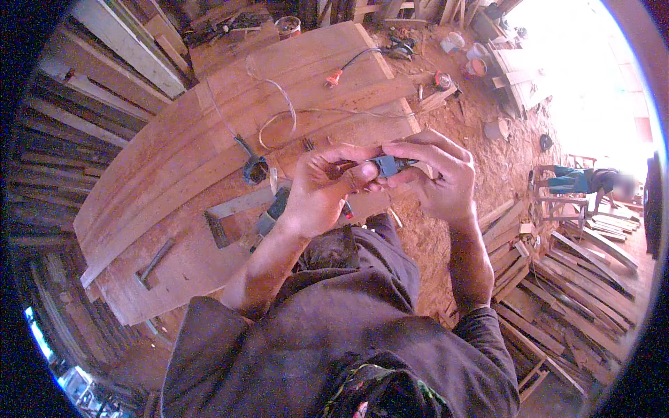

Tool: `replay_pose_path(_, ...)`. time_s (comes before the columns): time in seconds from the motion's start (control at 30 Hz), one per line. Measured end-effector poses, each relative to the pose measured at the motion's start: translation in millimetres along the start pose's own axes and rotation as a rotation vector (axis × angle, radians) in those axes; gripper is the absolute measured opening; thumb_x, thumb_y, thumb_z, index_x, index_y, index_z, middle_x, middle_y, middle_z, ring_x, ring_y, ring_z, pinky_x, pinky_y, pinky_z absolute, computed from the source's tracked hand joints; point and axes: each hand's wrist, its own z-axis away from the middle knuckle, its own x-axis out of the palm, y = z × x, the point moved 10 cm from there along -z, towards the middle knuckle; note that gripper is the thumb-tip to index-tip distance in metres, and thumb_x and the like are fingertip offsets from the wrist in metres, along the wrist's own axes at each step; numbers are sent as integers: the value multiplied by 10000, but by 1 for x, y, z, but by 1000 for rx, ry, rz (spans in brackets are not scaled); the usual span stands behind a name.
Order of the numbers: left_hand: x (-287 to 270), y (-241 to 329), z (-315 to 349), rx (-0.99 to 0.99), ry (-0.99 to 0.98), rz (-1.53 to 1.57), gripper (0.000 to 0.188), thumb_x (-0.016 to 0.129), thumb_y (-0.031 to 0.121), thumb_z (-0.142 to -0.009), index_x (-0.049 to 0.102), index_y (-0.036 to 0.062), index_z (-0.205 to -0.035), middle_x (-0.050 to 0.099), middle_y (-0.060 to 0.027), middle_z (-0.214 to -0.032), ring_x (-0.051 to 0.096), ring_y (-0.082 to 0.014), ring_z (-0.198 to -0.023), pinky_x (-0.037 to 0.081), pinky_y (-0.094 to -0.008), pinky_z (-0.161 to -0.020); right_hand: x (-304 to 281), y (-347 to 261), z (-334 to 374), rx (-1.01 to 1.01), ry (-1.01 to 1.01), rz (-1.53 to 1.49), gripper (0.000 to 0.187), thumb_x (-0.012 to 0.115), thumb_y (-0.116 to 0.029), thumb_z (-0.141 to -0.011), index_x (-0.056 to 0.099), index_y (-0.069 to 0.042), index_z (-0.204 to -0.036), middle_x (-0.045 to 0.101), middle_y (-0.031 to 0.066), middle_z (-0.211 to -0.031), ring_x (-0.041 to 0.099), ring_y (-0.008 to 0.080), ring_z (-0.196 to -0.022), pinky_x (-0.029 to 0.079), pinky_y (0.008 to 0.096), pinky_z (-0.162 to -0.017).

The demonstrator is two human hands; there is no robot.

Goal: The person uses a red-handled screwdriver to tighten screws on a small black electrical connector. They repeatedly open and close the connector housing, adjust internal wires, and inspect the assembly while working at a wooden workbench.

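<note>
Both hands meet over the near right part of the wooden workbench (188, 258). My left hand (324, 187) pinches a small blue-grey part (391, 166) with dark ends, its thumb lying along the near side. From the other side, my right hand (439, 174) has its fingers closed on the same part. The fingers cover much of it, so its exact kind is unclear. Beside my left wrist lies a teal-and-dark power tool (273, 212), partly hidden by the arm. A black round piece (255, 169) with a cord rests farther left on the bench.
A hammer (153, 263) and a rectangular frame (217, 230) lie on the bench. A loose pale cable and an orange connector (333, 79) are farther back. Stacked boards (104, 97) line the left; timber (557, 292) lies right. Another person (578, 181) bends over at far right.
</note>
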Motion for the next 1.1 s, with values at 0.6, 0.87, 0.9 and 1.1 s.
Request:
replay_pose_path(0.6,0,-2,-5,-27,-23,-60,227,627,65,-937,643,-11,-1150,715,-101,-900,689,-157,-823,550,-258,-704,-18,-1,-4,121,1,24,284,783,-118,-733,723,-19,-992,708,116,-917,687,219,-848,535,295,-730)
replay_pose_path(0.87,13,2,-6,88,-160,194,258,576,21,-949,607,-10,-1203,667,-185,-1117,690,-227,-911,564,-297,-775,-16,28,17,426,244,-574,243,650,28,-793,700,32,-1031,719,102,-1004,692,188,-886,547,302,-787)
replay_pose_path(0.9,15,1,-7,87,-194,235,262,568,12,-950,602,-11,-1208,656,-196,-1143,689,-239,-921,566,-305,-782,-14,32,22,481,247,-572,246,662,7,-807,687,39,-1050,716,104,-1019,688,184,-893,546,299,-796)
replay_pose_path(1.1,16,-3,-6,108,-259,275,272,565,27,-954,593,-8,-1222,644,-211,-1157,678,-264,-973,571,-333,-818,2,58,56,622,326,-790,478,730,-205,-868,540,45,-1228,667,237,-1104,715,281,-867,601,316,-676)
